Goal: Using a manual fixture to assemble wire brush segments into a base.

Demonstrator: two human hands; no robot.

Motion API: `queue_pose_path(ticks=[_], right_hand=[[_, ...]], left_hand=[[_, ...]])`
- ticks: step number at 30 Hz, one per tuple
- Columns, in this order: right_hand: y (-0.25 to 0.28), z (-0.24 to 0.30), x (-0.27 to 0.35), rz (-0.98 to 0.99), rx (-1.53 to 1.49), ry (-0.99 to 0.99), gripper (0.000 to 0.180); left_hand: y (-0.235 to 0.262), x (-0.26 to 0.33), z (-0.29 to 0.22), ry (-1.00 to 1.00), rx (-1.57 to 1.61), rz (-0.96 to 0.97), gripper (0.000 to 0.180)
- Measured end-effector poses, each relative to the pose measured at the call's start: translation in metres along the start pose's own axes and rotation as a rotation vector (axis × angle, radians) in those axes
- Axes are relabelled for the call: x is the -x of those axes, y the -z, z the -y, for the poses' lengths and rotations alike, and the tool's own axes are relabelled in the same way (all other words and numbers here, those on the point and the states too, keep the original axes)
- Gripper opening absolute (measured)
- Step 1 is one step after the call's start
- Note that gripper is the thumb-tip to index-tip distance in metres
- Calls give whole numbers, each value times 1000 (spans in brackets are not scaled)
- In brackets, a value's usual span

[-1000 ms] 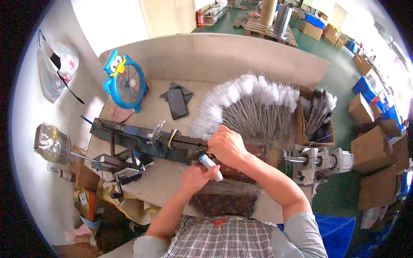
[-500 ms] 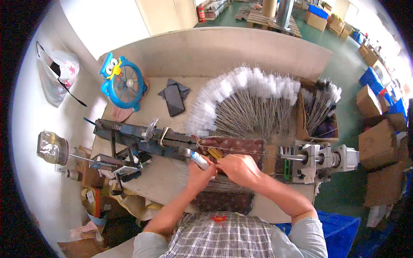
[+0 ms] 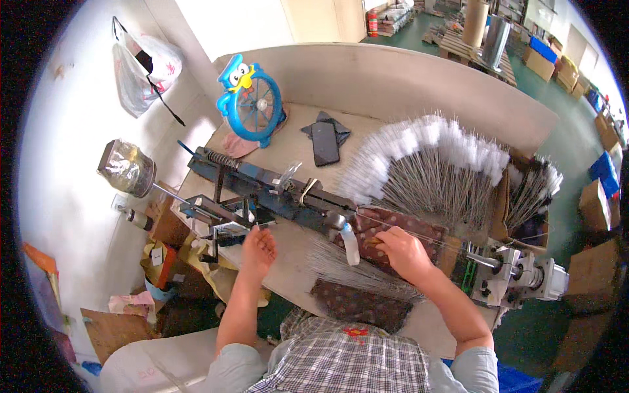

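Observation:
My left hand (image 3: 260, 253) is at the metal tray (image 3: 234, 228) of the black bench machine (image 3: 262, 187). Its fingers are curled in; anything between the fingertips is too small to make out. My right hand (image 3: 405, 252) is closed round a small yellow piece (image 3: 374, 242), mostly hidden by the fingers, above dark red dotted cloth (image 3: 419, 229). Between the hands, a white-wrapped handle (image 3: 352, 247) hangs from the machine's end, touched by neither. Thin wires (image 3: 354, 272) lie in a bundle on the table. A thin rod runs from the machine toward the motor-driven shaft (image 3: 485, 260) at right.
White-tipped wire brushes (image 3: 426, 157) fan out behind the cloth, beside a cardboard box (image 3: 501, 206) of more brushes. A black phone (image 3: 325, 143) and a blue duck-headed wheel toy (image 3: 254, 105) stand farther back. A wrapped weight (image 3: 128, 169) sticks out left on a rod.
My left hand has let go of the white-wrapped handle and moved left to the metal tray. My right hand keeps the yellow piece, slightly farther from the handle. The view has shifted left.

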State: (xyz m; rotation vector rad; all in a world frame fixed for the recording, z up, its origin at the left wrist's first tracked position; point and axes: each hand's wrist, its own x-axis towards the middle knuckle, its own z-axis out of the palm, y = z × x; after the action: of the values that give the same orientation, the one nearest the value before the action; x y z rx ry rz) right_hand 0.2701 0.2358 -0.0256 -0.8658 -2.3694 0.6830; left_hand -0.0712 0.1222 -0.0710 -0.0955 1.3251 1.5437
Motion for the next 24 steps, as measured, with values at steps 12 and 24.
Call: queue_pose_path(ticks=[12,24], right_hand=[[43,34,-1,16,22,-41,22],[72,10,0,-147,-259,-471,24]], left_hand=[[4,-19,10,-217,75,-102,10],[-188,89,120,-72,-234,622,16]])
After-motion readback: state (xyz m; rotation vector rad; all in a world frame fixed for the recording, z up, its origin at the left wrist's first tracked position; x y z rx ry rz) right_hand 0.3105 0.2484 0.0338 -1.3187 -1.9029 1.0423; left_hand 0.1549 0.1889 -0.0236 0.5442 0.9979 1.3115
